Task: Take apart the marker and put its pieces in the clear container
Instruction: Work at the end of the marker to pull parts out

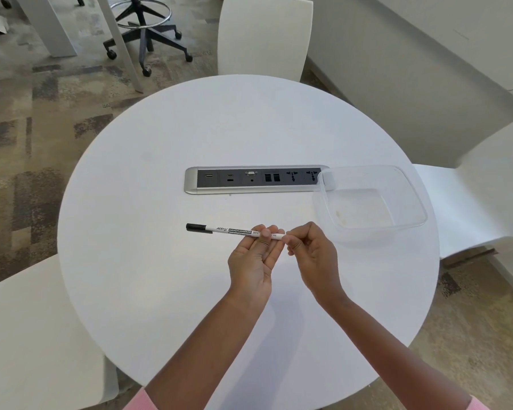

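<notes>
A slim white marker (231, 231) with a black cap at its left end is held level above the round white table (160, 261). My left hand (255, 258) is palm up under the right part of the barrel, with its thumb pinching the barrel against the fingers. My right hand (311, 250) pinches the marker's right end with curled fingers. The clear container (409, 184) stands empty on the table to the right of both hands.
A silver and black power and data socket strip (258, 180) is set into the table's middle, its right end under the container's corner. White chairs (264, 37) stand around the table, and an office stool base (145, 34) is on the carpet at the back left.
</notes>
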Available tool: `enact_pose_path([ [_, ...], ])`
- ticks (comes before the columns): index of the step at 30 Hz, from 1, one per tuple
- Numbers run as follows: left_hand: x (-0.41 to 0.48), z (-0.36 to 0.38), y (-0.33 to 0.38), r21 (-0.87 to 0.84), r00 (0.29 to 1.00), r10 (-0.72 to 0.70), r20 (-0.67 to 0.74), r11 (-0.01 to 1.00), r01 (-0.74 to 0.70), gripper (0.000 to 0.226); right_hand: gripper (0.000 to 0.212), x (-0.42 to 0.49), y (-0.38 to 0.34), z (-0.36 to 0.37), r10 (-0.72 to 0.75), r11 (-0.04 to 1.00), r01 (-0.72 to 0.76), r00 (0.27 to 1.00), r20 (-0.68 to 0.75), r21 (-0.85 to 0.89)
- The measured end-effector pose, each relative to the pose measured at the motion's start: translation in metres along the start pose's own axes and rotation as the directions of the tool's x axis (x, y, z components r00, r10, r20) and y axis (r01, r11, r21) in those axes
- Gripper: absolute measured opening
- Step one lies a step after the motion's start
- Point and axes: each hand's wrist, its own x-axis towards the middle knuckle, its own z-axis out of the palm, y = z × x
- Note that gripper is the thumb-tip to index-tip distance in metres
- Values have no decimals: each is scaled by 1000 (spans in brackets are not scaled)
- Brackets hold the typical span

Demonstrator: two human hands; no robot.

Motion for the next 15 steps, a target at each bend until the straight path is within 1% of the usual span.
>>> enact_pose_path([
  [2,0,1,1,-23,1000,-23,-4,999,23,16,19,3,5,-4,-162,980,165,986,32,-109],
  [3,0,1,1,-30,999,-33,-5,999,33,15,13,5,7,-7,-253,951,260,966,62,-168],
  [4,0,0,1,-34,999,-43,-5,999,42,15,7,8,8,-11,-353,900,368,930,106,-232],
  [5,0,0,1,-38,999,-52,-7,998,52,14,7,10,10,-14,-455,821,484,875,166,-301],
  [7,0,-2,0,-50,997,-69,-19,996,68,13,11,16,14,-21,-616,592,690,721,319,-417],
  [8,1,-3,0,-54,997,-71,-24,996,70,13,12,18,16,-23,-645,513,731,674,361,-449],
  [9,1,-4,0,-51,997,-68,-27,996,67,13,14,18,17,-22,-636,517,723,682,360,-457],
  [10,2,-6,1,-41,998,-60,-30,997,59,13,14,15,15,-21,-574,614,658,751,325,-437],
  [11,3,-7,2,-26,998,-49,-32,999,48,13,11,12,11,-18,-456,765,525,851,262,-372],
  [12,3,-8,2,-11,999,-37,-35,999,36,13,6,10,8,-15,-292,899,340,935,202,-276],
  [13,4,-9,3,4,999,-25,-37,1000,25,13,5,7,4,-12,-95,981,119,983,157,-153],
  [14,4,-10,3,19,999,-14,-36,1000,14,12,5,4,0,-9,95,995,-97,985,143,2],
  [15,4,-11,3,35,999,-2,-35,999,4,12,5,3,-2,-7,263,943,-289,951,165,164],
])
